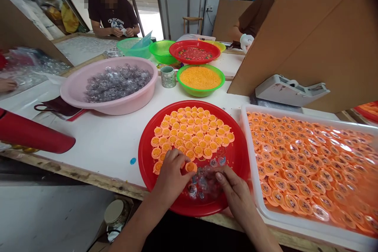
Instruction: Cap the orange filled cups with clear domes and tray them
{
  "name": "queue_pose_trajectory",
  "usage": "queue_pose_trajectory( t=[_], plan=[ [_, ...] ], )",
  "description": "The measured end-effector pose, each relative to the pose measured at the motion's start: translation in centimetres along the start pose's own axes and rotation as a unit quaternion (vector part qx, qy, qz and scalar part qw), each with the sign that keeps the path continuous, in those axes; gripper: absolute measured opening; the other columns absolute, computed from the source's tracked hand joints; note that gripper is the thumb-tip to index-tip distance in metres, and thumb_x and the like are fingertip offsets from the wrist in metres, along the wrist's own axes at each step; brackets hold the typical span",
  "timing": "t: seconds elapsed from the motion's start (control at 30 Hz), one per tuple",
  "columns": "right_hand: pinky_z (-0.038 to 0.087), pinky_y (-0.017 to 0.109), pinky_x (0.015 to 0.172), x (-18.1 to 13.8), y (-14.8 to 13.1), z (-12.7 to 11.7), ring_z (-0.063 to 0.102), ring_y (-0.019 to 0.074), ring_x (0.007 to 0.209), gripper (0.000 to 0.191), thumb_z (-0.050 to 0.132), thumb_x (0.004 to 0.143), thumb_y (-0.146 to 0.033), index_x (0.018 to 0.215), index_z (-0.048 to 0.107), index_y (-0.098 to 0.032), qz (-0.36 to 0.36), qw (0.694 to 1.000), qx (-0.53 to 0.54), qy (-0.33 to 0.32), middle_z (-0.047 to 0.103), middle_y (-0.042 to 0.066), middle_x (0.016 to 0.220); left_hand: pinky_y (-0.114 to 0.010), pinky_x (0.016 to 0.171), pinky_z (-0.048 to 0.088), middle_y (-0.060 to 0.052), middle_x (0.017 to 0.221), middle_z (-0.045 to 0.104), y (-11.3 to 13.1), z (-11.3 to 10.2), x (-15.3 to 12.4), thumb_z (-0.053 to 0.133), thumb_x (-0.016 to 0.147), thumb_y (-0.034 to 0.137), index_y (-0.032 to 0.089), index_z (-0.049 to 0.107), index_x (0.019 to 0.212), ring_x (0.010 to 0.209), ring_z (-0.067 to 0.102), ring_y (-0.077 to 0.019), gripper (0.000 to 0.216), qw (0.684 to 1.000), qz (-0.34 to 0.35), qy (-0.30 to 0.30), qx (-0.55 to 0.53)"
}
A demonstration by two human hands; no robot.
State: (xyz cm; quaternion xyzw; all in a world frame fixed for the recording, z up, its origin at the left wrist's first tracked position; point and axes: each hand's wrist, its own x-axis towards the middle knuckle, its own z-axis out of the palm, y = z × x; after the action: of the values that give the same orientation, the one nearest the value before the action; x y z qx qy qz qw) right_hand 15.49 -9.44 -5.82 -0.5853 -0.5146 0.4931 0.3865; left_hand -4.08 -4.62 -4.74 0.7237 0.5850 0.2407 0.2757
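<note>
The left hand [173, 175] lies over orange plastic cups [189, 134], its fingers [177, 155] slightly spread; whether they pinch one is hidden. The right hand [236, 193] touches clear plastic domes [205, 179], its fingers [220, 177] loosely together. Both are over one red round tray [236, 153]; the uncountable cups partly hide beneath the left hand. A white tray [295, 115] of orange pieces [307, 165] runs off the right edge.

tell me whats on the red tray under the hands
The red tray holds orange cups and clear domes; what lies directly under the left hand and right hand is hidden.
</note>
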Motion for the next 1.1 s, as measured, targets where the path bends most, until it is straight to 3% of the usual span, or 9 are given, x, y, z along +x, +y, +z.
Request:
queue_pose_trajectory(
  t=[0.1, 0.2, 0.3, 0.47, 0.7, 0.87, 1.0, 1.1],
  plan=[
    [0.053, 0.034, 0.081, 0.1, 0.0, -0.3, 0.066, 0.023, 0.09, 0.022, 0.057, 0.09, -0.041, 0.093, 0.072, -0.025, -0.05, 0.998, -0.027, 0.017, 0.07, 0.006, 0.094, -0.035, 0.08, 0.047, -0.002, 0.09, 0.055, 0.6, -1.0, 0.0, 0.078, 0.07, 0.015, 0.019, 0.062, 0.08, 0.089, 0.056, -0.0213, 0.02, 0.994, -0.032, -0.013, -0.108],
    [0.055, 0.031, 0.069, 0.3, 0.1, -0.2, 0.067, 0.0201, 0.073, 0.022, 0.065, 0.085, -0.039, 0.099, 0.069, -0.023, 0.005, 0.999, 0.049, 0.016, 0.071, 0.004, 0.081, -0.035, 0.084, 0.047, -0.003, 0.093, 0.056, 1.3, -1.4, -0.2, 0.076, 0.07, 0.009, 0.019, 0.061, 0.081, 0.093, 0.057, -0.021, 0.021, 0.993, -0.003, -0.005, -0.121],
    [0.052, 0.026, 0.054, 0.4, -0.1, 0.0, 0.059, 0.0144, 0.052, 0.029, 0.072, 0.079, -0.041, 0.099, 0.066, -0.021, 0.041, 0.987, 0.154, 0.01, 0.064, -0.002, 0.063, -0.035, 0.09, 0.047, -0.005, 0.103, 0.057, 1.7, -0.8, -0.7, 0.066, 0.074, 0.004, 0.02, 0.059, 0.088, 0.103, 0.056, -0.0212, 0.022, 0.991, 0.075, 0.024, -0.11],
    [0.054, 0.026, 0.061, 0.6, -0.9, 0.0, 0.064, 0.0138, 0.061, 0.033, 0.077, 0.075, -0.042, 0.098, 0.066, -0.02, 0.042, 0.974, 0.221, 0.032, 0.068, 0.001, 0.073, -0.03, 0.082, 0.05, -0.003, 0.099, 0.061, 1.3, 0.5, -0.9, 0.055, 0.078, 0.002, 0.021, 0.057, 0.097, 0.094, 0.061, -0.0174, 0.027, 0.985, 0.131, 0.023, -0.114],
    [0.049, 0.022, 0.062, 0.7, -0.6, 0.1, 0.059, 0.0112, 0.063, 0.023, 0.075, 0.079, -0.04, 0.085, 0.067, -0.018, 0.03, 0.975, 0.219, 0.016, 0.065, 0.0, 0.071, -0.035, 0.087, 0.051, -0.005, 0.105, 0.068, 1.6, -0.1, -0.2, 0.06, 0.075, 0.009, 0.021, 0.062, 0.104, 0.099, 0.064, -0.0211, 0.031, 0.986, 0.03, -0.002, -0.164],
    [0.049, 0.024, 0.06, 0.9, -1.0, 0.2, 0.059, 0.0118, 0.061, 0.022, 0.073, 0.082, -0.038, 0.092, 0.064, -0.021, 0.041, 0.961, 0.275, -0.01, 0.065, -0.001, 0.072, -0.029, 0.078, 0.055, -0.004, 0.097, 0.07, 3.2, -1.0, -0.3, 0.063, 0.076, 0.02, 0.019, 0.063, 0.1, 0.092, 0.067, -0.0197, 0.024, 0.939, -0.061, -0.104, -0.323],
    [0.046, 0.021, 0.062, 1.0, -1.3, 0.1, 0.056, 0.0094, 0.063, 0.019, 0.075, 0.08, -0.034, 0.079, 0.065, -0.018, 0.035, 0.957, 0.288, -0.017, 0.062, -0.002, 0.068, -0.028, 0.08, 0.056, -0.005, 0.105, 0.07, 3.2, -0.2, -0.5, 0.068, 0.073, 0.021, 0.019, 0.062, 0.105, 0.097, 0.068, -0.0201, 0.033, 0.916, -0.098, -0.094, -0.377],
    [0.044, 0.02, 0.056, 1.0, -1.0, 0.0, 0.054, 0.0084, 0.055, 0.019, 0.075, 0.08, -0.035, 0.08, 0.065, -0.018, 0.043, 0.956, 0.289, -0.016, 0.06, -0.003, 0.062, -0.029, 0.081, 0.056, -0.005, 0.098, 0.071, 2.9, 0.3, -0.6, 0.068, 0.073, 0.02, 0.018, 0.063, 0.103, 0.093, 0.069, -0.0203, 0.031, 0.91, -0.103, -0.101, -0.39]
  ],
)
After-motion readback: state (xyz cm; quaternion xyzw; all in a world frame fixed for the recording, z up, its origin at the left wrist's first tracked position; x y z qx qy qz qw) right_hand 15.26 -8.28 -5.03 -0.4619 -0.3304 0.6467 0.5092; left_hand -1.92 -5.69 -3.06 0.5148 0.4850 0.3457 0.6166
